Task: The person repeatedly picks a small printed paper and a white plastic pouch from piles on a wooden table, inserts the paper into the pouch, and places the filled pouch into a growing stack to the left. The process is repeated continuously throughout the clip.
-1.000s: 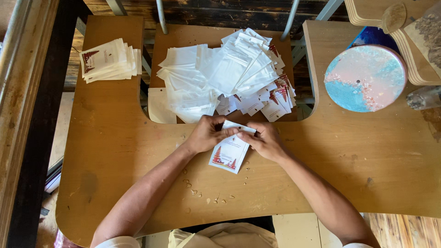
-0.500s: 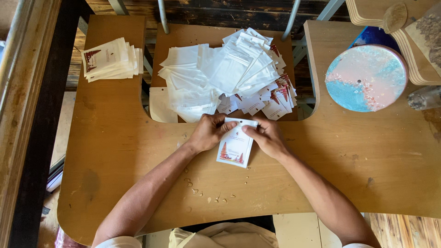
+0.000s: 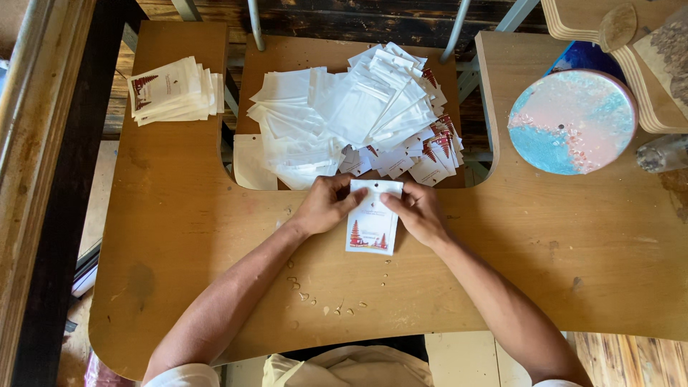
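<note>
Straightened since a second earlier, the pouch (image 3: 373, 217) lay square on the table (image 3: 179, 236) between both hands, where it had been tilted with its printed end toward 7 o'clock. Its printed end now pointed to 6 o'clock and its top edge, with a small hang hole, sat at 12.

Left hand (image 3: 324, 206) pinched the pouch's upper left corner, thumb and fingers closed on it; right hand (image 3: 418, 211) pinched the upper right corner the same way. Neither hand held anything else.

At 12 o'clock from the hands a loose heap (image 3: 344, 115) of clear and white pouches filled the lower shelf, spilling toward printed ones (image 3: 433, 154) at 1 o'clock. A neat stack (image 3: 174, 89) lay well apart at 10 o'clock. A round pink-and-blue stool top (image 3: 571, 122) stood at 2 o'clock. Small crumbs (image 3: 315, 290) dotted the table at 7 o'clock, near the left forearm.

Risk, as judged: the grip held only the top corners, so a press along the seal might have run crooked, left a gap or creased the thin film. The heap's front edge touched the fingertips; a careless forward push could have slid pouches off the shelf. Crumbs nearby could have stuck to the pouch if it were dragged back.
</note>
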